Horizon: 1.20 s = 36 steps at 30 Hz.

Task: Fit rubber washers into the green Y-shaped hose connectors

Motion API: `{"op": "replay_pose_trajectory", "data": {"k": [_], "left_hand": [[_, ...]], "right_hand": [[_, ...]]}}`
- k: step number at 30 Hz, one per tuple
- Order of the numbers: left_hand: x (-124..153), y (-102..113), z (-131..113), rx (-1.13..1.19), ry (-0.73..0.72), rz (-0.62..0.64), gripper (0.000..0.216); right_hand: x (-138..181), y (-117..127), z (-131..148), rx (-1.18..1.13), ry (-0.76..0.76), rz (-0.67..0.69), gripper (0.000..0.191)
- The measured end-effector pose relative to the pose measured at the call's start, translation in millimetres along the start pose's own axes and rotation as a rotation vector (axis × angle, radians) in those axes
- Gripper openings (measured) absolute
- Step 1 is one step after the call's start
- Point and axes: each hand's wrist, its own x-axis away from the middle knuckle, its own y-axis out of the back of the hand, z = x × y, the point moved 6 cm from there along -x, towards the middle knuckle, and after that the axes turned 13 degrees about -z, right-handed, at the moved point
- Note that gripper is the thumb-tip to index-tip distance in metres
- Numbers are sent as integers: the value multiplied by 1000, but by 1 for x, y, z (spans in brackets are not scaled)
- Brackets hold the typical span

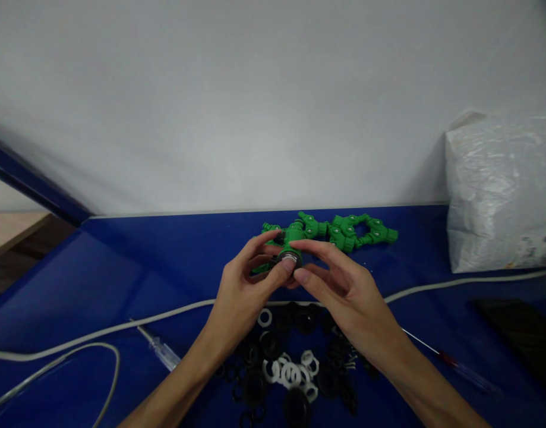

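Between my hands is a green plastic hose fitting with a dark ring and a white ring at its near end. My left hand wraps round its left side, the thumb pressed on the ringed end. My right hand pinches it from the right with thumb and fingers. Behind the hands, several similar green Y-shaped fittings lie in a group. Below the hands lie white rings and black rings and caps, partly hidden by my forearms.
A clear-handled screwdriver lies at left; another screwdriver lies at right. A pale cable crosses the blue table. A plastic-wrapped package stands at back right, with a dark flat object before it. A white wall rises behind.
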Motion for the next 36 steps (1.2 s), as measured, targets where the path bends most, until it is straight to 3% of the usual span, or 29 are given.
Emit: {"op": "replay_pose_trajectory", "data": {"k": [16,36], "left_hand": [[0,0,4,-2,-30,25,48],[-2,-1,3,1,-99,181,52]], "right_hand": [[1,-2,-3,-36,-63,-35,26],[-4,9,4,-63,-5,-142,15]]}}
